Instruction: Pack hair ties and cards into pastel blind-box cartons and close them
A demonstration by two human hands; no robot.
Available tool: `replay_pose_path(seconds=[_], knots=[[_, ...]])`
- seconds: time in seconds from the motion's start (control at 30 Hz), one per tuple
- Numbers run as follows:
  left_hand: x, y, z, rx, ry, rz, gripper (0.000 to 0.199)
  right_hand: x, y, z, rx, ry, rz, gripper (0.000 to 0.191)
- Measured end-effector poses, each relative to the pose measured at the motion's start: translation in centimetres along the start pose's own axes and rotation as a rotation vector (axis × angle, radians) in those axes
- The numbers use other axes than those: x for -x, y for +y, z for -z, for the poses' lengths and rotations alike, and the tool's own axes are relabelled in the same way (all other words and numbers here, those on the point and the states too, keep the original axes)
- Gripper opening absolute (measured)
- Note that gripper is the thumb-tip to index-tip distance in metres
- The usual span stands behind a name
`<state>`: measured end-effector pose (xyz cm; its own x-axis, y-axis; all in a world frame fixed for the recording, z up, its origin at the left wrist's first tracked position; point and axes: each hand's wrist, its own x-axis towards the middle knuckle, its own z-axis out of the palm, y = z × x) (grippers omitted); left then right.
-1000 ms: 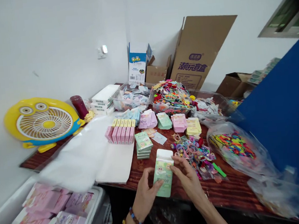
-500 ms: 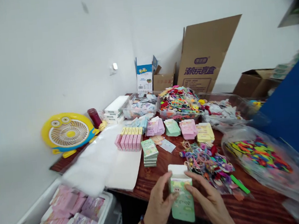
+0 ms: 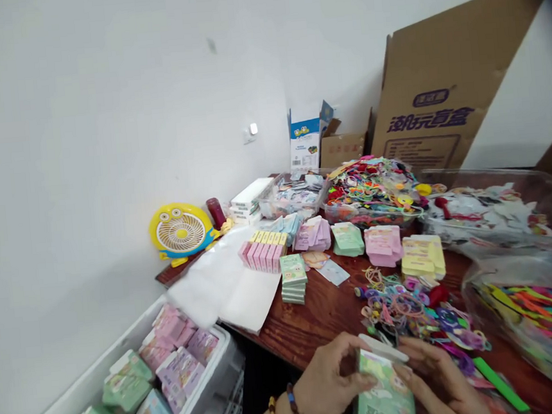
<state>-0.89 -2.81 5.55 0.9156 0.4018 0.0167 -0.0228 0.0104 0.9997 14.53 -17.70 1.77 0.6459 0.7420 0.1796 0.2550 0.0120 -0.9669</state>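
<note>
A small green carton [image 3: 386,390] with cartoon print is held upright at the lower edge of the view, its bottom cut off. Its white top flap [image 3: 383,347] is tilted over the opening. My left hand [image 3: 333,376] grips the carton's left side, thumb on the printed front. On the other side, my right hand [image 3: 438,376] has its fingers closed at the upper right corner and flap. Just behind lies a pile of colourful hair ties and trinkets [image 3: 411,311]. To the left is a stack of green cartons [image 3: 294,277].
Flat carton stacks in purple [image 3: 312,235], green [image 3: 348,239], pink [image 3: 383,246] and yellow [image 3: 423,256] line the table. Behind them are clear bins, one of colourful trinkets [image 3: 371,189]. A white crate [image 3: 187,408] of cartons stands lower left, a yellow fan [image 3: 182,233] behind it.
The view has swung left, so the table things sit further right. The carton's white flap, upright before, now leans down over the opening. Both hands stay on the carton.
</note>
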Motion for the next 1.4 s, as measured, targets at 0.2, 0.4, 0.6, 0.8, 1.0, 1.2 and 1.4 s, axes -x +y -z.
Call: replay_pose_path(seconds=[0.2, 0.4, 0.6, 0.8, 1.0, 1.2, 1.4], knots=[[0.9, 2.1, -0.4, -0.168, 0.009, -0.004, 0.033, -1.3, -3.5, 0.0, 0.084, -0.069, 0.13, 0.03], [0.7, 2.5, 0.5, -0.107, -0.082, 0.027, 0.031, -2.0, -5.9, 0.0, 0.033, -0.206, -0.08, 0.029], [1.1, 2.2, 0.9, -0.043, -0.131, 0.014, 0.046, -1.5, -6.7, 0.3, 0.103, -0.252, -0.102, 0.03], [1.2, 2.4, 1.7, -0.09, -0.193, 0.02, 0.047, -1.6, -7.0, 0.3, 0.07, -0.328, -0.12, 0.03], [1.1, 2.2, 2.2, -0.147, -0.168, 0.034, 0.041, -1.9, -6.9, 0.3, 0.195, -0.387, 0.016, 0.027], [1.3, 1.8, 2.0, -0.298, -0.153, -0.001, 0.038, -1.8, -6.2, 0.1, 0.295, -0.386, 0.133, 0.028], [1.1, 1.6, 2.1, -0.294, -0.132, 0.05, 0.043, -1.4, -5.9, -0.3, 0.359, -0.391, 0.176, 0.031]])
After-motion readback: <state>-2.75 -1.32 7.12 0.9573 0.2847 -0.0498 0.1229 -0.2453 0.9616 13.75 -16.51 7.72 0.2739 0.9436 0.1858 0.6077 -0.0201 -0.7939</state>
